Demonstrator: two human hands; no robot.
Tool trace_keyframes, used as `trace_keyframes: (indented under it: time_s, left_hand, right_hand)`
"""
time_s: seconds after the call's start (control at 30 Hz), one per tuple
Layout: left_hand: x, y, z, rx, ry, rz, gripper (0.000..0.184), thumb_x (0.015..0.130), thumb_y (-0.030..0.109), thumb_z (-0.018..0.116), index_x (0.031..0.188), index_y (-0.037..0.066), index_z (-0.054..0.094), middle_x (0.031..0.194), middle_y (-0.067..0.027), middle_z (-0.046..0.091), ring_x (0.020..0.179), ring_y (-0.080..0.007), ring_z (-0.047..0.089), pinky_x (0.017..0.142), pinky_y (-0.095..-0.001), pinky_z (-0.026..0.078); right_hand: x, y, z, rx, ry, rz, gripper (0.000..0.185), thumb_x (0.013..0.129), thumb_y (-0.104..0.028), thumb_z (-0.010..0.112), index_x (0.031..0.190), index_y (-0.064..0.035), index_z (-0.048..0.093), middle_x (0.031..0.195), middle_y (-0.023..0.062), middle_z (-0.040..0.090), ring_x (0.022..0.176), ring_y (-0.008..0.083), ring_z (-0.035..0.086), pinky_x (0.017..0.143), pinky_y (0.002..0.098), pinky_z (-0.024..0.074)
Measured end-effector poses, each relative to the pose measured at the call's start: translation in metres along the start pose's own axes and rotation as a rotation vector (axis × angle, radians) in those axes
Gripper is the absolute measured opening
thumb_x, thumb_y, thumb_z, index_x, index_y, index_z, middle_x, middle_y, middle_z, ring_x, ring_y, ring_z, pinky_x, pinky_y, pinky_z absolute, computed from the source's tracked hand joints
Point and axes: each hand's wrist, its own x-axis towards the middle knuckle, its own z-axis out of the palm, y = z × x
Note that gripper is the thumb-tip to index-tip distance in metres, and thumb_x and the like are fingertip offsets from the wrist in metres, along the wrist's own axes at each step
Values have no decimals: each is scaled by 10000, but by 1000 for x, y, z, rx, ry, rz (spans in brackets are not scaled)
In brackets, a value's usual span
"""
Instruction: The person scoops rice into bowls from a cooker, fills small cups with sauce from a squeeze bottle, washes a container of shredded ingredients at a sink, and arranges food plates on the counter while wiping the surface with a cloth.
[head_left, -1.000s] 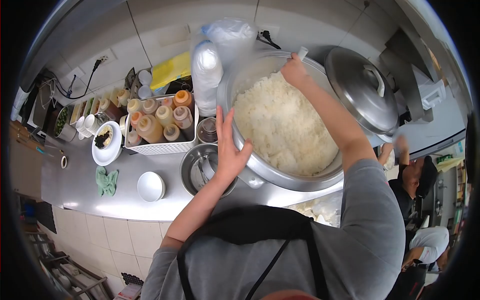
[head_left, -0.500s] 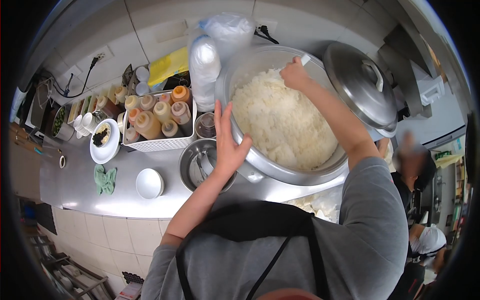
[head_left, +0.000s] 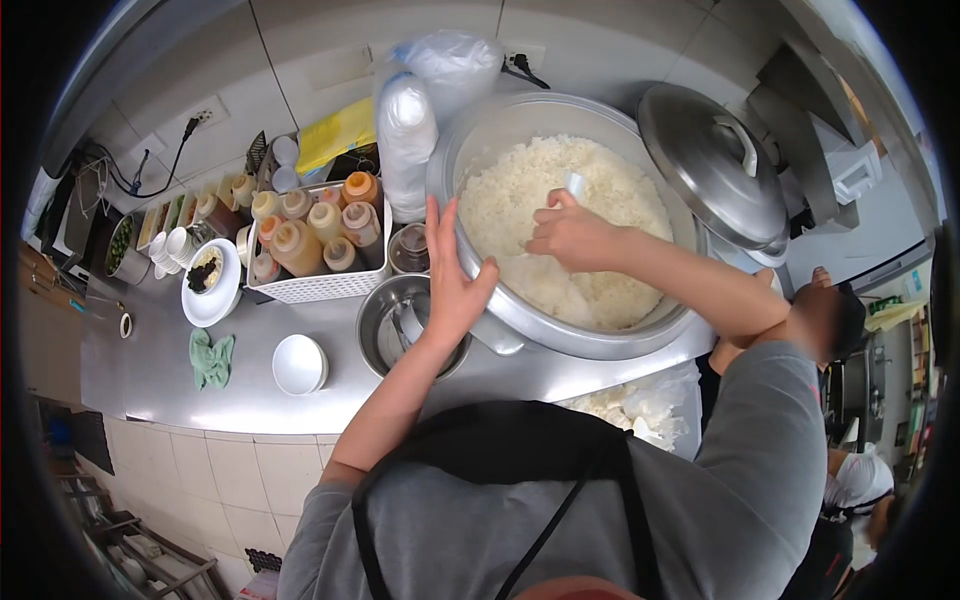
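A large metal pot [head_left: 480, 290] is filled with white rice [head_left: 620, 190]. My right hand [head_left: 575, 235] is over the rice, its fingers wrapped round a white handle [head_left: 574, 183] whose end sticks up above the fist; the lower part of the tool is hidden. Against the pot's left wall rests my left hand [head_left: 458, 285], fingers stretched out and thumb apart. A metal bowl [head_left: 373, 325] with utensils inside sits below that hand, partly behind my forearm. The metal lid [head_left: 705, 170] leans at the pot's right side.
Left of the pot are a white basket [head_left: 320, 288] of sauce bottles, plastic bags [head_left: 405, 140], white bowls [head_left: 299, 365], a green cloth [head_left: 210, 358] and a white plate [head_left: 205, 310]. A bag of pale food [head_left: 650, 405] lies below the pot. Co-workers [head_left: 825, 315] stand at the right.
My right hand has moved from the pot's far edge down and left to the middle of the rice, with the handle. My left hand stays on the pot's side. A co-worker has shifted at the right.
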Motion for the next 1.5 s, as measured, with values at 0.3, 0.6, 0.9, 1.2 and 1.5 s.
trace_keyframes:
  time_s: [0.3, 0.6, 0.9, 1.2, 1.5]
  left_hand:
    - [0, 4, 0, -34, 9, -34, 738, 641, 22, 556, 1321, 64, 272, 1410, -185, 134, 1307, -323, 159, 1047, -400, 175]
    - [0, 4, 0, -57, 4, -58, 734, 641, 14, 555, 1319, 70, 280, 1409, -185, 138, 1306, -319, 165, 1044, -397, 182]
    - [0, 2, 1, -24, 22, -22, 718, 642, 21, 557, 1309, 74, 298, 1405, -194, 152, 1302, -323, 176, 1044, -398, 182]
    - [0, 0, 0, 46, -15, 4, 740, 648, 51, 565, 1322, 48, 260, 1399, -237, 108, 1296, -368, 164, 1032, -409, 216]
    - [0, 2, -1, 24, -20, -10, 712, 655, 39, 559, 1310, 64, 282, 1403, -228, 104, 1295, -365, 166, 1029, -408, 221]
  right_hand:
    - [25, 114, -18, -488, -147, 361, 128, 686, -55, 544, 748, -117, 638, 702, 65, 599, 837, 228, 557, 875, 400, 287]
    - [52, 140, 62, -506, -211, 465, 95, 665, -97, 561, 698, -134, 642, 685, 44, 604, 771, 189, 566, 831, 372, 294]
    - [42, 119, 84, -263, -124, 461, 87, 676, -92, 554, 671, -142, 625, 657, 65, 580, 731, 211, 546, 816, 383, 280]
    - [6, -19, 19, -139, 55, -94, 148, 572, -109, 597, 719, -123, 593, 654, -18, 541, 777, 150, 506, 846, 405, 318]
    - [-3, 122, -22, -586, -249, 586, 132, 692, -60, 541, 781, -118, 619, 739, 17, 615, 825, 179, 549, 838, 405, 299]
